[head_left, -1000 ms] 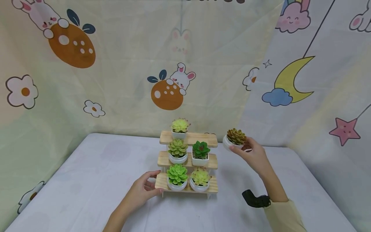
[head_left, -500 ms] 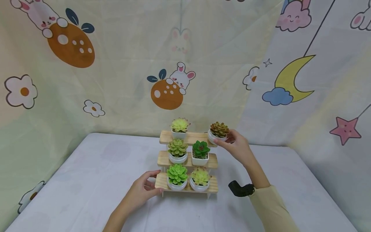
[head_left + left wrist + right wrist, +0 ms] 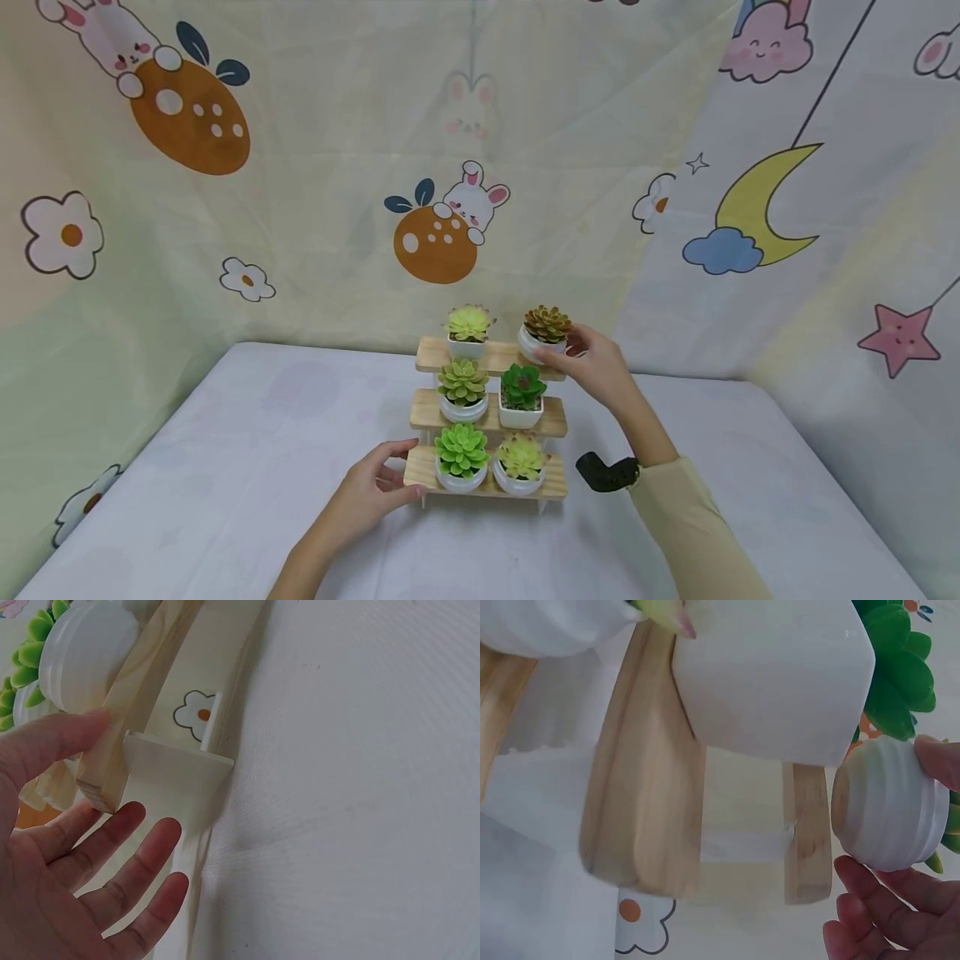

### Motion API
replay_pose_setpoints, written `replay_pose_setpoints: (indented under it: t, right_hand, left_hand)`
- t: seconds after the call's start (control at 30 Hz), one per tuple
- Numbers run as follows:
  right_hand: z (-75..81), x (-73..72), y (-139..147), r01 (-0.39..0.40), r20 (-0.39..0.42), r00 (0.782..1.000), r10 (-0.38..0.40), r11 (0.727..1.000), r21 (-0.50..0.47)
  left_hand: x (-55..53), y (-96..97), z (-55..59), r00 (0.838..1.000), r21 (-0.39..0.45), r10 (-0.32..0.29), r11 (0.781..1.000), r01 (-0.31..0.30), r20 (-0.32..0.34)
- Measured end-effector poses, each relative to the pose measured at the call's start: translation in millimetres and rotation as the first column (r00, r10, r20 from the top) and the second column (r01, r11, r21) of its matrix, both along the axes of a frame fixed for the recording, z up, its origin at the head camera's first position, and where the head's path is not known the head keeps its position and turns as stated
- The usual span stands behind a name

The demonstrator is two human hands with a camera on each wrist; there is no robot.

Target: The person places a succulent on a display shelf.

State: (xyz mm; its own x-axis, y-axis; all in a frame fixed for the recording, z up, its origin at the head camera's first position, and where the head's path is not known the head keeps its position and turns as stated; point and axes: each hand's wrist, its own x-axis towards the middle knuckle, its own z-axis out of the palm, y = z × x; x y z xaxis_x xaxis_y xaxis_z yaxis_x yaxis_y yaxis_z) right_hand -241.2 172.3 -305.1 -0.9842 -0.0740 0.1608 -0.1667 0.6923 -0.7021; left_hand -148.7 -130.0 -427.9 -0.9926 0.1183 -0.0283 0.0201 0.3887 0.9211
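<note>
A three-tier wooden plant stand (image 3: 555, 480) stands on the table. My left hand (image 3: 378, 485) holds the left end of its lowest board (image 3: 105, 769), thumb on one face and fingers at the other. My right hand (image 3: 596, 367) pinches the round white pot (image 3: 889, 802) of a brown succulent (image 3: 547, 323) between thumb and fingers. This pot is at the right end of the top board (image 3: 498, 357), its base right at the wood in the right wrist view. A dark green succulent (image 3: 522, 385) in a square white pot sits on the middle board below.
A pale yellow-green succulent (image 3: 468, 323) stands at the top left. Another green succulent (image 3: 462, 381) is on the middle board; a bright green one (image 3: 461, 448) and a reddish-tipped one (image 3: 522, 455) share the lowest. A printed cloth (image 3: 315, 208) hangs behind the white table (image 3: 300, 417).
My right hand has carried the potted brown succulent leftward, from beside the stand to the right end of the top board. My left hand stays at the lowest board.
</note>
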Motion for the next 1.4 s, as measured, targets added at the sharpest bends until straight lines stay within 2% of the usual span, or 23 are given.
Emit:
replay_pose_setpoints:
  t: [0.23, 0.57, 0.97, 1.4]
  right_hand:
    - [5.5, -4.0, -13, -0.037, 0.041, 0.998, 0.037, 0.999, -0.016]
    - [3.6, -5.5, -23, -0.064, 0.067, 0.996, 0.065, 0.998, -0.011]
    - [-2.5, -5.2, -25, -0.079, 0.050, 0.996, 0.078, 0.997, 0.026]
    - [-1.1, 0.1, -21, -0.078, 0.067, 0.995, 0.076, 0.997, 0.023]
  left_hand:
    - [-0.2, 0.4, 2.4, 1.000, 0.004, -0.002, 1.000, 0.002, -0.003]
    - [1.2, 0.2, 4.4, 1.000, 0.014, -0.006, 1.000, 0.006, -0.019]
    - [-0.3, 0.4, 0.2, 1.000, 0.001, -0.002, 1.000, 0.002, 0.001]
    - [0.1, 0.9, -1.2, 1.000, -0.008, -0.002, 1.000, 0.002, -0.007]
